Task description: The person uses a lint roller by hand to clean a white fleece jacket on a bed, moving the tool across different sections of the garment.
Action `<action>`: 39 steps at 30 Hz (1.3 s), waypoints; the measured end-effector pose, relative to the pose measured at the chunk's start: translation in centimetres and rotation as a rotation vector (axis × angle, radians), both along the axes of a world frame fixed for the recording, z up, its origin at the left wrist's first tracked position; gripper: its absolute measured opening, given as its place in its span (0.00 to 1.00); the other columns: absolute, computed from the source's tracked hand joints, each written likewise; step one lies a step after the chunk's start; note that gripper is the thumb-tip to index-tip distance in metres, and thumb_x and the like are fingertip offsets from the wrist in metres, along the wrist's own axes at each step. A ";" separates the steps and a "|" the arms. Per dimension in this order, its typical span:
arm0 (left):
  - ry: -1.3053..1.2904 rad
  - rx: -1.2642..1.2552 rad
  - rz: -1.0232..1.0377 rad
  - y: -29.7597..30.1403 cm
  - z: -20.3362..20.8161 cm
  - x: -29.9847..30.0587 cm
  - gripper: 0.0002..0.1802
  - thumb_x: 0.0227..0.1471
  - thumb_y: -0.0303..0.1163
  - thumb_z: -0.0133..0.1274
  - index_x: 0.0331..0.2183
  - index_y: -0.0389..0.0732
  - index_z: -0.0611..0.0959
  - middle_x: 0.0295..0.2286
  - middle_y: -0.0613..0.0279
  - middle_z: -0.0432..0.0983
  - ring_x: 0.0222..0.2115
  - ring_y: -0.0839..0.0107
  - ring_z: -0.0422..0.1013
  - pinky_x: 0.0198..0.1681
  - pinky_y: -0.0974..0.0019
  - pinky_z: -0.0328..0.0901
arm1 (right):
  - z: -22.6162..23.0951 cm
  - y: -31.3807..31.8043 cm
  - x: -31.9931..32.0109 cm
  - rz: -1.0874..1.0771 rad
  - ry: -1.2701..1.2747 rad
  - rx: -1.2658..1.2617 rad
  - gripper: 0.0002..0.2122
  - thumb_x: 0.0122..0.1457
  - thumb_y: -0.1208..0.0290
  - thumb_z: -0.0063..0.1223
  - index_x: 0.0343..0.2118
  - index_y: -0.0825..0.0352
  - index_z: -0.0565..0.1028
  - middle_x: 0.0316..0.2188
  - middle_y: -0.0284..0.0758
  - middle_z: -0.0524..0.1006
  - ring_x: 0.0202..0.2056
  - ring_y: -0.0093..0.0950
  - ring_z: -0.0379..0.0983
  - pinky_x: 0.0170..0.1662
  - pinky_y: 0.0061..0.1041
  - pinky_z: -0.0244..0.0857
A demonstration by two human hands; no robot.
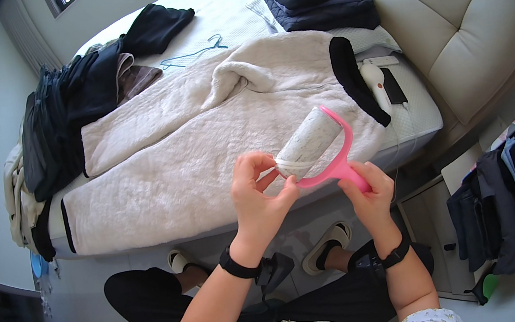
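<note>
A lint roller [308, 142] with a pink frame and a white, fuzz-speckled sticky roll is held up above the bed's near edge. My right hand [370, 189] is closed round its pink handle. At the roll's lower left end, the fingertips and thumb of my left hand [262, 187] are closed on the edge, where a pale strip of the sheet looks partly lifted. Behind the roller, cream fleece trousers [194, 184] with a black waistband [356, 81] lie spread across the bed, the waistband to the right.
Dark clothes [78, 115] are heaped on the bed's left, and folded dark garments [316, 0] are stacked at the far right. A blue hanger [193, 52] lies beyond the trousers. A white corded device [376, 85] rests near the headboard [449, 9]. Clothes [512, 195] hang at right.
</note>
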State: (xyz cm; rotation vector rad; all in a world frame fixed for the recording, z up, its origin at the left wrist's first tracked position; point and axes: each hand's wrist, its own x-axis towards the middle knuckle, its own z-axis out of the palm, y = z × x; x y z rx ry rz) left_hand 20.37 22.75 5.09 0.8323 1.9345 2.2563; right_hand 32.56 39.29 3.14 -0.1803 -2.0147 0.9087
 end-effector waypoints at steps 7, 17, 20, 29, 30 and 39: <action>0.137 -0.085 0.070 0.2 0.3 -0.3 0.18 0.36 0.16 0.63 0.33 0.33 0.75 0.40 0.58 0.65 0.41 0.70 0.72 0.46 0.66 0.75 | -0.5 0.2 0.0 -0.002 0.001 -0.036 0.15 0.48 0.75 0.69 0.39 0.70 0.79 0.20 0.35 0.72 0.20 0.24 0.67 0.25 0.22 0.61; 0.151 -0.045 0.105 0.6 0.5 0.0 0.20 0.37 0.12 0.61 0.35 0.33 0.73 0.42 0.61 0.61 0.43 0.72 0.71 0.49 0.67 0.73 | -0.6 0.2 -0.4 0.012 0.013 -0.048 0.14 0.47 0.77 0.69 0.39 0.71 0.79 0.21 0.35 0.72 0.21 0.23 0.66 0.25 0.22 0.60; 0.149 -0.035 0.109 0.6 0.3 -0.2 0.20 0.35 0.15 0.63 0.34 0.33 0.75 0.42 0.58 0.62 0.41 0.71 0.71 0.46 0.68 0.75 | -0.6 0.1 -0.4 0.021 0.019 -0.057 0.15 0.47 0.77 0.68 0.39 0.71 0.78 0.21 0.35 0.72 0.21 0.23 0.66 0.25 0.21 0.61; 0.184 -0.046 0.121 0.5 0.3 -0.1 0.19 0.35 0.15 0.63 0.33 0.33 0.75 0.42 0.58 0.62 0.41 0.71 0.71 0.46 0.68 0.75 | -0.7 0.2 -0.4 0.022 0.018 -0.049 0.15 0.48 0.77 0.69 0.39 0.71 0.78 0.21 0.35 0.72 0.21 0.22 0.66 0.25 0.21 0.60; 0.241 -0.072 0.128 0.4 -0.1 -0.3 0.19 0.35 0.15 0.63 0.33 0.34 0.75 0.41 0.58 0.62 0.41 0.71 0.71 0.46 0.68 0.75 | -0.7 0.2 -0.4 0.017 0.018 -0.038 0.15 0.48 0.77 0.69 0.39 0.71 0.78 0.21 0.35 0.72 0.21 0.22 0.67 0.25 0.21 0.60; 0.112 -0.010 0.110 0.8 0.6 -0.2 0.19 0.36 0.16 0.63 0.33 0.33 0.74 0.42 0.58 0.61 0.41 0.70 0.70 0.46 0.67 0.75 | -0.7 0.1 -0.5 0.021 0.002 -0.093 0.14 0.48 0.77 0.69 0.38 0.71 0.79 0.21 0.35 0.72 0.21 0.22 0.67 0.25 0.21 0.61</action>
